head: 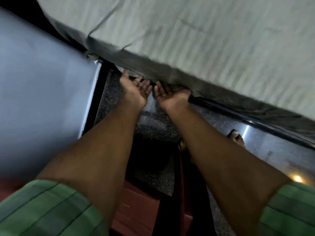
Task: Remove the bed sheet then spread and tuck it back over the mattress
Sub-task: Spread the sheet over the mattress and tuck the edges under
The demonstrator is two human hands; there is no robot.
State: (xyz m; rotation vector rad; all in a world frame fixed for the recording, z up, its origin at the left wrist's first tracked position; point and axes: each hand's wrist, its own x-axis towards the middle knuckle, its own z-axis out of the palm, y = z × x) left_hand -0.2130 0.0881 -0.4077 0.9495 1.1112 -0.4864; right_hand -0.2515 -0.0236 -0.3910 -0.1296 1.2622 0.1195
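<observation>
Reaching palms-up, left hand (134,90) and right hand (167,94) open under bed sheet (170,74) edge, wall (42,92) left, foot (236,136) right

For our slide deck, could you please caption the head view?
Both hands, left hand and right hand, palms up, push the bed sheet under the mattress edge.

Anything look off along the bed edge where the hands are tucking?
Yes. At the mattress corner by the wall, the bed sheet bunches into loose folds rather than lying flat. Both palms-up hands, left hand and right hand, work further along.
</observation>
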